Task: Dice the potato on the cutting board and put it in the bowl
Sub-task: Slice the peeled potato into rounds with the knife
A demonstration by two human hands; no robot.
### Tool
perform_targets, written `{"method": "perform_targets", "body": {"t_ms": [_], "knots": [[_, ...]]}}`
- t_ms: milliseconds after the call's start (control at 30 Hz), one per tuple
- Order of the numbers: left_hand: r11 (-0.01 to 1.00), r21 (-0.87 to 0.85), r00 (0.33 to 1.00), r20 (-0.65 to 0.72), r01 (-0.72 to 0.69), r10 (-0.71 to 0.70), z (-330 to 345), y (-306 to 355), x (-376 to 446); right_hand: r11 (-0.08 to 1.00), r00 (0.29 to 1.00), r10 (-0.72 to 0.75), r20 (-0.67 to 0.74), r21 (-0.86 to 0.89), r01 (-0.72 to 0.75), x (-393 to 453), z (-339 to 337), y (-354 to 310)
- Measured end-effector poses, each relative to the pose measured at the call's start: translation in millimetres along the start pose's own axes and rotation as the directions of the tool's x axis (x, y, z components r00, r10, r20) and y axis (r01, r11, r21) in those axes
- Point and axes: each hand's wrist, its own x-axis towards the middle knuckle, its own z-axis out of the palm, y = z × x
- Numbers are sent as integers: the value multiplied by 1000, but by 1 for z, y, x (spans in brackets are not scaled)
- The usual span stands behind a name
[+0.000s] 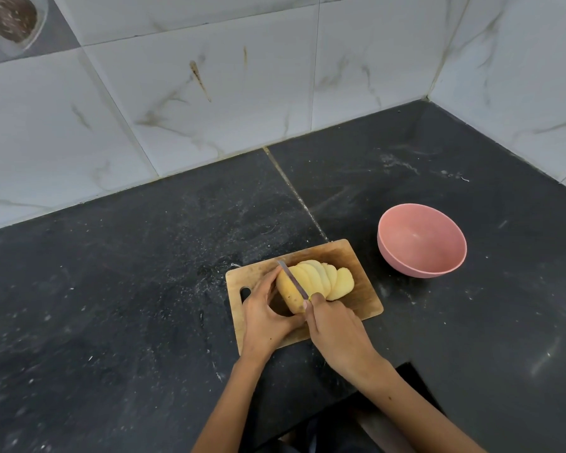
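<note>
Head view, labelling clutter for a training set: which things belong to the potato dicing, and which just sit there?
In use: potato, knife, cutting board, pink bowl, left hand, right hand.
Lying about: container top left.

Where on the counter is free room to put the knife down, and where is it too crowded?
Bare counter lies left of the cutting board, and also between board and pink bowl. The board itself is crowded: potato, slices, knife, left hand and right hand.
</note>
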Motion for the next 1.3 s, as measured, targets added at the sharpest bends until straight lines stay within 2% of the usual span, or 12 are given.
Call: {"method": "perform_targets", "body": {"t_ms": [333,833,1300], "knots": [[989,-139,999,-9,50,-51,4,0,0,999,1000,21,-16,-40,-22,-2,4,-5],[918,-369,985,-35,143,-168,12,-9,1,988,989,132,66,-87,-126,4,6,-13],[917,-372,983,-53,143,-175,18,-5,0,986,981,164,100,-33,-161,13,8,-4]]}}
